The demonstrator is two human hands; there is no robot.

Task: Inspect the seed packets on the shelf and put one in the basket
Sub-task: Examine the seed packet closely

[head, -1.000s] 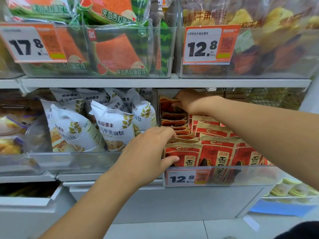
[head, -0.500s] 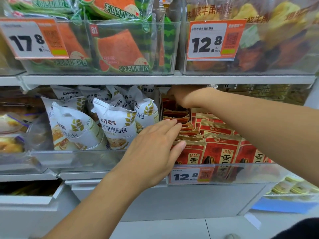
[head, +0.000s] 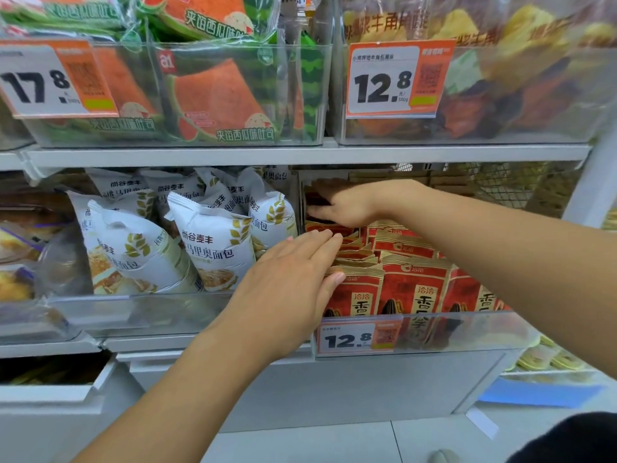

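Note:
Red seed packets point(head: 414, 295) with gold tops stand in rows inside a clear bin point(head: 467, 332) on the middle shelf. My left hand point(head: 293, 279) lies flat on the tops of the front-left packets, fingers stretched out and thumb against the front packet's face. My right hand point(head: 347, 202) reaches across to the back left of the bin. Its fingers sit above a dark red packet point(head: 315, 202) and its thumb below. My forearm hides part of the right rows.
White bread bags point(head: 213, 245) fill the bin to the left. The upper shelf edge point(head: 300, 155) hangs just above my right hand, carrying watermelon toast packs point(head: 217, 95). A 12.8 price tag point(head: 357, 339) is on the bin front. Wire mesh point(head: 500, 185) backs the shelf.
My left hand has flattened and slid further back over the packet tops. My right hand stays at the back of the bin, shifted slightly.

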